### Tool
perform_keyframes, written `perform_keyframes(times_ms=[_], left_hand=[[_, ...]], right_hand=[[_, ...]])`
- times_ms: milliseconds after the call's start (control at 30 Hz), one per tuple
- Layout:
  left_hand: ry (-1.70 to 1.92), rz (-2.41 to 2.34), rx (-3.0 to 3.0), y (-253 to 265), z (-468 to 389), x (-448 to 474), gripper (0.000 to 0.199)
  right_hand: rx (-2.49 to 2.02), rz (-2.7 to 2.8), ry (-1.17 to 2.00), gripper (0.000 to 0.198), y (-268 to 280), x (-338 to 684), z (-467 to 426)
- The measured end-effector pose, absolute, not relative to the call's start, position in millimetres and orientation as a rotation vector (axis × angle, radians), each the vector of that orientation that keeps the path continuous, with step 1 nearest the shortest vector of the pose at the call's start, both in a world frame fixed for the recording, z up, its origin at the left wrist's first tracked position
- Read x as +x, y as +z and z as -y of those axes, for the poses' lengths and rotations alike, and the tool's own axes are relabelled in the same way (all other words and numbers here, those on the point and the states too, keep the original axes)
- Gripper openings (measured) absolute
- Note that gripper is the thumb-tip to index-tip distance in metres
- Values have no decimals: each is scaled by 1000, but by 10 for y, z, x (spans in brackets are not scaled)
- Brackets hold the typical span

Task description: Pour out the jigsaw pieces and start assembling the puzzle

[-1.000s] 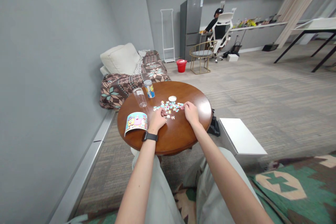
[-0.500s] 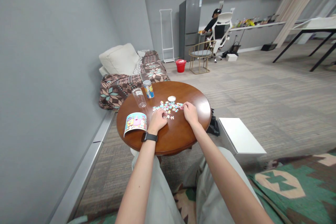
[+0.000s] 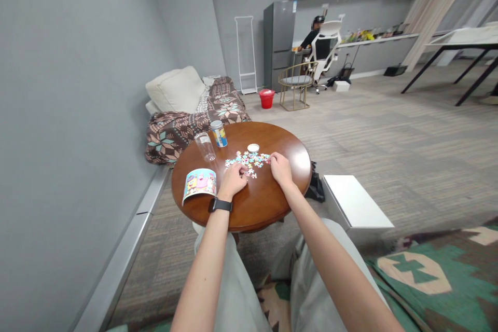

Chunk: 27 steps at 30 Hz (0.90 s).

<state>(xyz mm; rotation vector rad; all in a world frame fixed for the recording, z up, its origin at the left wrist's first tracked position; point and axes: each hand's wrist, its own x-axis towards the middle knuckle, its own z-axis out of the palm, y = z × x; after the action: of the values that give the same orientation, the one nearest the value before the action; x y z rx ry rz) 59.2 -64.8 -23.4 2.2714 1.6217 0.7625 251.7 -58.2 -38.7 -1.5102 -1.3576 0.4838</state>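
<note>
While a curved picture card sits leftmost on the table, a glass and a can stand beyond; the left hand curls at puzzle pieces spread mid-table near a lid; the right hand bends at their right edge. Whether either grips one, I cannot tell.

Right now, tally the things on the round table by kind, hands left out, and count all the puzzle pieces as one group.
Labelled can: 1
Clear cup: 1
Curved picture card: 1
Round white disc: 1
Group of puzzle pieces: 1, single pieces too small to count
Total: 5
</note>
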Motion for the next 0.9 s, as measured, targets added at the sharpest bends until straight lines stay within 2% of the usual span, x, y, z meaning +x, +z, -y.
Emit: perform_keyframes(times_ms=[333, 633, 900], left_hand=[[764, -1624, 2294, -239, 639, 584, 13], [833, -1520, 2320, -234, 644, 591, 13], [1019, -1432, 2206, -241, 599, 600, 11]], right_hand=[[-1520, 1354, 505, 25, -387, 2516, 584], [-1489, 1367, 493, 23, -392, 2509, 587], [-1188, 1786, 502, 16, -376, 2432, 600]])
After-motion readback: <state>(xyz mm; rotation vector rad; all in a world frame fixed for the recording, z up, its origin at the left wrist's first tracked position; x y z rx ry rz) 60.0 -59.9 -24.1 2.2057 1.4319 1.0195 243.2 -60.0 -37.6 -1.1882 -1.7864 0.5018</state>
